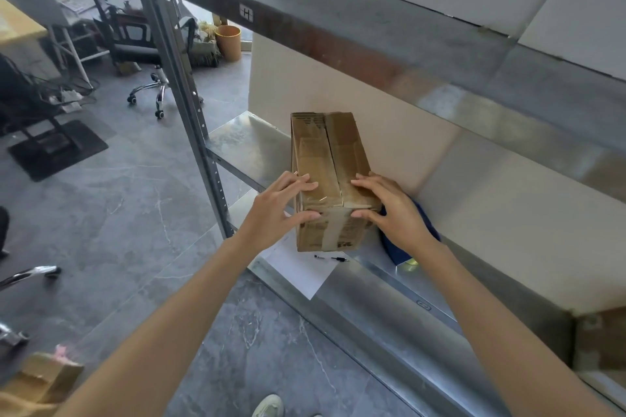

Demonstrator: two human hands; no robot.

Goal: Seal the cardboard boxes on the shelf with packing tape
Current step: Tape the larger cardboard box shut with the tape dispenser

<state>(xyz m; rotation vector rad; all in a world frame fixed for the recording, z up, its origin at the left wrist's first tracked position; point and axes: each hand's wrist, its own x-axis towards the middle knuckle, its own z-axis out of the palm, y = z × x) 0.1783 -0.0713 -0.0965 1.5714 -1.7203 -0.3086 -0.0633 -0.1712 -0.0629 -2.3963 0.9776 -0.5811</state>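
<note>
The cardboard box [330,159] sits on the metal shelf [244,142] in front of you, its short end facing you and its flaps closed along a centre seam. A strip of tape [333,230] runs over the seam and down the near face.

Your left hand [277,206] rests on the near left corner and your right hand [393,210] on the near right corner. On each hand the fingers [305,184] lie fairly straight and slightly spread on the top, while the thumb [306,216] presses the front face just under the edge. Held this way, you are probably steadying the box and smoothing the tape where it folds over the edge.

A sheet of paper [298,267] lies under the box's front and overhangs the shelf lip, with a pen [332,258] on it. A blue object [416,237] lies just right of the box, largely hidden by your right hand. I cannot tell what it is.

No tape roll is in view. The far end of the box is too foreshortened to tell whether the tape reaches it. An upper shelf [338,30] crosses the top of the view. At the lower left edge, another cardboard piece [37,379] is blurred and cut off.
</note>
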